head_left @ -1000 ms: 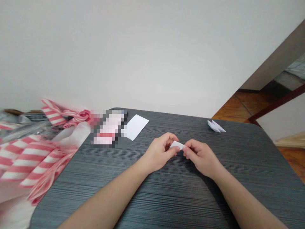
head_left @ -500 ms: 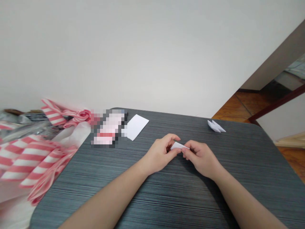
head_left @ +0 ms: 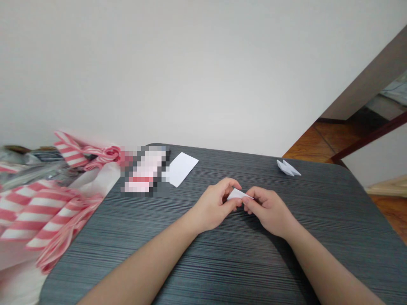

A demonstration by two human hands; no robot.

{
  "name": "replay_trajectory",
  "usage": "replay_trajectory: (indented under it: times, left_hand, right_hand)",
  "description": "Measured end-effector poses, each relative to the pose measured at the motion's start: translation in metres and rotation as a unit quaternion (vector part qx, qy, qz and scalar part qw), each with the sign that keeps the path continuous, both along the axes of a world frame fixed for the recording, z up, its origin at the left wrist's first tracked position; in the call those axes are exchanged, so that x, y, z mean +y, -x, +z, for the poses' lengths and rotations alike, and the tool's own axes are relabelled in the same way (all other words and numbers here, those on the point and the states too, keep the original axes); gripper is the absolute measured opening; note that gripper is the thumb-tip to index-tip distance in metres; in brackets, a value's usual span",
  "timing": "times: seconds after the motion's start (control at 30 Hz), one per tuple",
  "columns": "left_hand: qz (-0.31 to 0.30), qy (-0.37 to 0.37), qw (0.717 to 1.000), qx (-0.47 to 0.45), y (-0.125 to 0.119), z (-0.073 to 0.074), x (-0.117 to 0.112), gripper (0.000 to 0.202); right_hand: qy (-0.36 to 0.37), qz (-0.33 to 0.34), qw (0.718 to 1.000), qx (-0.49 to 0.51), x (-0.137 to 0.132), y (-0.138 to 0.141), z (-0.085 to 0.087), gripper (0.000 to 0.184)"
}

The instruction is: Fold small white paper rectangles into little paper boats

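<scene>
A small folded piece of white paper (head_left: pixel 235 194) is held between my two hands, just above the dark table. My left hand (head_left: pixel 219 203) grips its left end, with the thumb below and the index finger curved over the far side. Thumb and fingers of my right hand (head_left: pixel 265 207) pinch the paper's right end. Part of the paper is hidden behind the fingers. Farther back on the right lies a folded white paper piece with pointed ends (head_left: pixel 288 167). A flat white paper rectangle (head_left: pixel 183 168) lies at the back left.
A pixelated flat item (head_left: pixel 146 169) lies beside the paper rectangle. Red-and-white striped cloth (head_left: pixel 47 207) is heaped left of the dark wood-grain table (head_left: pixel 127 237). A pale wall (head_left: pixel 203 76) rises behind the table's far edge.
My left thumb has slid slightly down and left along the folded paper, so more of the paper's face shows. The right hand stays nearly still.
</scene>
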State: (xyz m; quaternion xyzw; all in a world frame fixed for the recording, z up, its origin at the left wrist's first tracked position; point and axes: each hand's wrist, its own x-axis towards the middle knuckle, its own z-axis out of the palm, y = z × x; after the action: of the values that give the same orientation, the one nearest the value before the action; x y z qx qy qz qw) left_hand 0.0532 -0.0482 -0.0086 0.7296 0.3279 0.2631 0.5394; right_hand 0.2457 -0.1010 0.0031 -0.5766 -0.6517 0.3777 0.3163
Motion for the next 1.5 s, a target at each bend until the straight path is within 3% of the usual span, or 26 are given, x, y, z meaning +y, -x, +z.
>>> replay_trajectory:
  times: [0.47, 0.67, 1.1, 1.5]
  left_hand:
    - [0.013, 0.008, 0.999, -0.028, -0.0011, 0.0008, -0.0010, 0.024]
    - [0.004, -0.013, 1.000, -0.007, 0.0004, 0.0022, -0.0002, 0.028]
    - [-0.002, -0.042, 0.999, 0.014, 0.0012, 0.0024, 0.0012, 0.028]
    - [0.008, -0.003, 1.000, -0.009, 0.0018, 0.0004, 0.0017, 0.027]
  right_hand:
    - [0.005, -0.006, 1.000, 0.028, -0.0001, -0.0030, -0.0047, 0.021]
    - [0.025, 0.006, 0.999, 0.047, -0.0001, -0.0031, -0.0075, 0.016]
    - [0.027, 0.003, 0.999, 0.025, 0.0003, -0.0032, -0.0021, 0.021]
    - [0.035, -0.022, 0.997, 0.062, 0.0007, -0.0085, -0.0006, 0.020]
